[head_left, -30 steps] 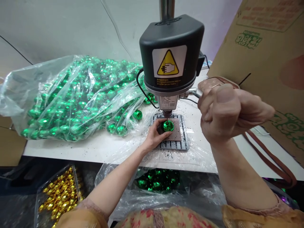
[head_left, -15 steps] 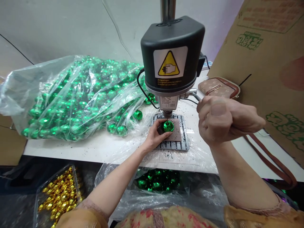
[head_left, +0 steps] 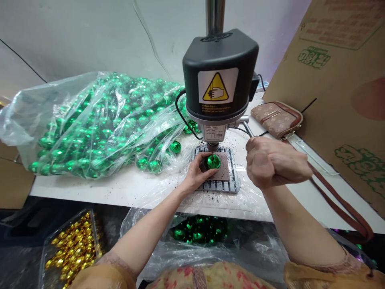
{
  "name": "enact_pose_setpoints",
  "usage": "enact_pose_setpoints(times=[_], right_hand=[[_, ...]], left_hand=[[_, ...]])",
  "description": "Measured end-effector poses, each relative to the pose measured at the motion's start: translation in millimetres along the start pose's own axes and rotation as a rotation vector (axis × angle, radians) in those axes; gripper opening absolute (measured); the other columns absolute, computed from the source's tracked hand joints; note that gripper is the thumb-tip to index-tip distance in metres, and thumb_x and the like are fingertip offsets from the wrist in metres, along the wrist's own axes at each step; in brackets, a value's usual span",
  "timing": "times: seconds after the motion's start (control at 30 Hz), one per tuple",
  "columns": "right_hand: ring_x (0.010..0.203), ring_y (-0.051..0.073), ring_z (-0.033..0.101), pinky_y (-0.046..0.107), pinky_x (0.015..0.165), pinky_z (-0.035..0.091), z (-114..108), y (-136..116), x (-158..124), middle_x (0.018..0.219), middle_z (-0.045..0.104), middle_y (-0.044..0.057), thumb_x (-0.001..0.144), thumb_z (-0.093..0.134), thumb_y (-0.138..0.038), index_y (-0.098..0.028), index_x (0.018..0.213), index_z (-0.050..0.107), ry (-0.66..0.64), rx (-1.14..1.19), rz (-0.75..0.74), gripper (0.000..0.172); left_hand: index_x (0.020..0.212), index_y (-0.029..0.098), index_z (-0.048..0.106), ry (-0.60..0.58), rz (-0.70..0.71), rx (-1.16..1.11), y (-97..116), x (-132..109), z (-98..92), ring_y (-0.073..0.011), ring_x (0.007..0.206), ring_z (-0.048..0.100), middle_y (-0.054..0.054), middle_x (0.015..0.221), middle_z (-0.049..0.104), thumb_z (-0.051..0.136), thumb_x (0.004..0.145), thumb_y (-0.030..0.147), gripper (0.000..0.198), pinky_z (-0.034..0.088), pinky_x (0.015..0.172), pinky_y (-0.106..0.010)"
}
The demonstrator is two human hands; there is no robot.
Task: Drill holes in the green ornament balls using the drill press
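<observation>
A shiny green faceted ball point(head_left: 213, 161) rests on the brown pad point(head_left: 223, 173) over the slotted metal base of a small drill press point(head_left: 221, 76). My left hand point(head_left: 198, 170) grips the ball from its left side, thumb in front and fingers behind. The drill press's chuck point(head_left: 213, 147) is right above the ball; whether the bit is inside the ball I cannot tell. Off to the right, my right hand point(head_left: 275, 162) is wrapped in a fist round the press's lever handle point(head_left: 247, 127).
A clear plastic bag point(head_left: 99, 124) of green balls fills the table's left. A patterned purse point(head_left: 278, 118) lies by a large cardboard box point(head_left: 339, 88) at right. Below the edge are a bin of gold balls point(head_left: 75, 249) and more green balls point(head_left: 200, 229). Dark chips litter the base.
My right hand has moved slightly left and down with the lever, more of which now shows. My left hand keeps the ball in place. The view has shifted a little.
</observation>
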State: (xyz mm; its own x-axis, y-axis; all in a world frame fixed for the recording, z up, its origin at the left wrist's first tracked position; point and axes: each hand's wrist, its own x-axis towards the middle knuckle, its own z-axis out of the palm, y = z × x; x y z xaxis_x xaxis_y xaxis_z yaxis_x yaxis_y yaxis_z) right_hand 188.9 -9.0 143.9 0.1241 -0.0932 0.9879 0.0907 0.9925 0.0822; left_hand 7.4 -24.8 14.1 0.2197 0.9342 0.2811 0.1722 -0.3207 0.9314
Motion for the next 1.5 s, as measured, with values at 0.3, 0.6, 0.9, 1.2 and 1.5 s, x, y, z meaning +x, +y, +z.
enact_pose_setpoints(times=[0.3, 0.6, 0.9, 1.2, 1.5], right_hand=[[0.037, 0.004, 0.029, 0.027, 0.041, 0.019, 18, -4, 59, 0.041, 0.033, -0.007, 0.088, 0.07, -0.017, -0.018, 0.048, 0.038, 0.224, -0.022, 0.489, 0.051], [0.041, 0.003, 0.03, 0.026, 0.045, 0.021, 19, 5, 74, 0.044, 0.032, -0.007, 0.093, 0.06, -0.013, -0.019, 0.051, 0.041, 0.181, -0.022, 0.57, 0.047], [0.041, 0.003, 0.032, 0.028, 0.046, 0.022, 23, 4, 74, 0.045, 0.031, -0.006, 0.092, 0.059, -0.011, -0.019, 0.05, 0.041, 0.216, -0.076, 0.548, 0.047], [0.039, 0.006, 0.031, 0.031, 0.042, 0.02, 20, 5, 73, 0.042, 0.034, -0.006, 0.091, 0.064, -0.018, -0.02, 0.048, 0.043, 0.225, -0.015, 0.549, 0.047], [0.041, 0.003, 0.032, 0.026, 0.046, 0.023, 22, 1, 74, 0.044, 0.034, -0.007, 0.095, 0.057, -0.01, -0.019, 0.052, 0.038, 0.193, -0.005, 0.545, 0.048]], left_hand=[[0.122, 0.021, 0.062, 0.069, -0.045, 0.026, 6, 3, 3.0, -0.0256, 0.105, 0.071, -0.009, 0.114, 0.072, 0.085, 0.08, 0.043, 0.054, 0.058, 0.094, -0.042], [0.121, 0.022, 0.061, -0.26, 0.293, 0.421, 59, -96, -18.1, -0.0251, 0.099, 0.069, -0.011, 0.11, 0.072, 0.077, 0.088, 0.046, 0.044, 0.057, 0.084, -0.037], [0.127, 0.024, 0.059, -0.146, 0.382, 0.646, 50, -76, -64.6, -0.0251, 0.107, 0.068, -0.01, 0.114, 0.071, 0.052, 0.102, 0.02, 0.026, 0.056, 0.092, -0.04], [0.094, 0.02, 0.064, 0.104, -0.019, 0.901, -4, 63, -115.8, -0.0315, 0.104, 0.059, -0.007, 0.091, 0.061, 0.073, 0.074, 0.002, 0.029, 0.051, 0.095, -0.045], [0.125, 0.024, 0.062, 0.231, -0.054, 0.14, 31, 14, -72.5, -0.0212, 0.099, 0.069, -0.007, 0.115, 0.069, 0.076, 0.084, 0.036, 0.045, 0.059, 0.084, -0.035]])
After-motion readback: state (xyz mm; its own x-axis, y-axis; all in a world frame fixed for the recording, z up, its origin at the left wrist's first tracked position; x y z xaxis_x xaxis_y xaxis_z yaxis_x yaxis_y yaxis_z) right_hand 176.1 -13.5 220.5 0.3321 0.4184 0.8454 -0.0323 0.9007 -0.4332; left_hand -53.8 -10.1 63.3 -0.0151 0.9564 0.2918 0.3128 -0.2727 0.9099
